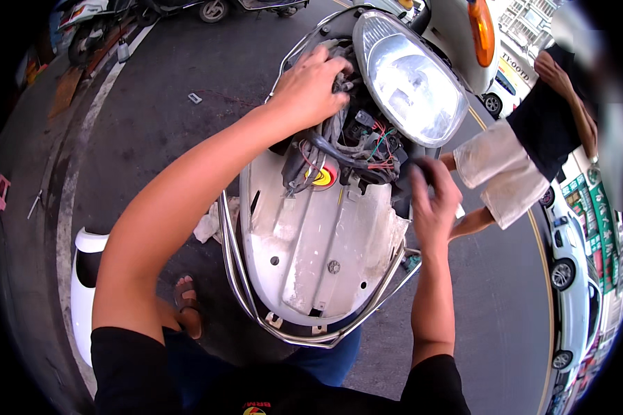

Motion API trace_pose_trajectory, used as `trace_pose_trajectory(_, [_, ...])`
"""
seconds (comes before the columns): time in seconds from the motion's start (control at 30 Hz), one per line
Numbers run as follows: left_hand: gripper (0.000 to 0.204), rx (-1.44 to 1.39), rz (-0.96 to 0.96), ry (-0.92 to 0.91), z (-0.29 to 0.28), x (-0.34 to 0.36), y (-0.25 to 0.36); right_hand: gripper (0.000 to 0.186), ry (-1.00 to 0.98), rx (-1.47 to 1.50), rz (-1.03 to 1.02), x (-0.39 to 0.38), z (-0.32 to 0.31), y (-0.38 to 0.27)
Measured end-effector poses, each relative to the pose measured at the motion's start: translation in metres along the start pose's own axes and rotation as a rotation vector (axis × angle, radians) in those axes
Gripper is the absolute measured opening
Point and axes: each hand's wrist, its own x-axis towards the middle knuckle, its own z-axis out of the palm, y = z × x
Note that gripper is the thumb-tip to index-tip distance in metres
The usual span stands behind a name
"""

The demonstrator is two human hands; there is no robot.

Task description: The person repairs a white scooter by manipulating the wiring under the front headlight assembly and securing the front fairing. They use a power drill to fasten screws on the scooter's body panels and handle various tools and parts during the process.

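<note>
"Where is the left hand (310, 88)?"

"At the far left edge of the opened scooter front, fingers bent over the dark wiring harness (353, 155), just beside the headlight (415, 86). The fingertips are partly hidden among the cables, so I can't tell whether they pinch one."

"And the right hand (434, 197)?"

"At the right edge of the same opening, below the headlight's near end. Its fingers are curled and blurred; I can't tell whether they hold anything."

"Where does the harness lie?"

"Between the two hands, bunched in the cavity, with thin red and green leads showing on the right. Its near side hangs over the pale inner panel (318, 256), beside a yellow-and-red disc (320, 176)."

"What bounds the space?"

"The headlight's rim on the far right, and a bent chrome guard bar (284, 332) curving round the panel's near edge. The bare panel leaves open room on the near side of both hands."

"And outside the bar?"

"Asphalt (152, 131) spreads wide to the left, up to a white fairing piece (83, 304) at the near left. On the right, a bystander in beige shorts (502, 162) stands near the right hand, narrowing that side."
</note>
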Motion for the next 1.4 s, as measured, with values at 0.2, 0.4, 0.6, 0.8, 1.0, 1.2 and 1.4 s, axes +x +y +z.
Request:
trace_pose_trajectory(0.2, [0.044,-0.357,-0.086,-0.03,0.038,0.004,-0.04,0.027,-0.211,-0.394,-0.144,0.043,0.045,-0.013])
trace_pose_trajectory(0.4, [0.036,-0.228,-0.042,-0.047,0.023,0.001,-0.016,0.028,-0.291,-0.586,-0.002,0.046,0.047,-0.02])
trace_pose_trajectory(0.6, [0.024,0.143,0.35,-0.309,0.013,0.025,-0.004,0.03,-0.274,-0.346,0.094,0.035,0.045,-0.006])
trace_pose_trajectory(0.8, [0.034,0.344,0.342,-0.479,0.0,0.028,0.013,0.031,-0.167,-0.193,0.083,0.029,0.045,-0.008])
trace_pose_trajectory(1.0, [0.033,0.448,0.404,-0.362,0.009,0.02,0.023,0.026,0.097,-0.166,0.095,0.006,0.052,0.002])
trace_pose_trajectory(1.2, [0.025,0.321,0.27,-0.327,0.013,0.019,0.025,0.024,0.225,-0.178,0.071,0.001,0.068,0.021])
trace_pose_trajectory(1.4, [0.028,-0.104,0.093,-0.44,0.025,0.025,0.006,0.023,0.304,-0.121,-0.026,0.002,0.079,0.024])
